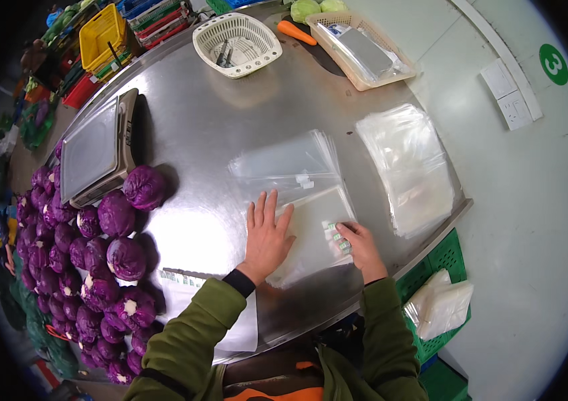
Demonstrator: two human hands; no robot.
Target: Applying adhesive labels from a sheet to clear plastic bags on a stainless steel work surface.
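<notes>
My left hand lies palm down with fingers spread on a stack of clear plastic bags. At the right side of that stack, the thumb and fingers of my right hand close on several small green-and-white labels. Whether a bag edge is also pinched there, I cannot tell. Beyond my left fingertips lies a fanned pile of clear bags bearing small white labels. A white label sheet with a row of green-and-white labels along its far edge is partly hidden beneath my left forearm.
Many red cabbages crowd the left of the steel table, beside a weighing scale. More bags lie at right. At the back are a white basket, a carrot and a beige basket. A green crate stands off the right edge.
</notes>
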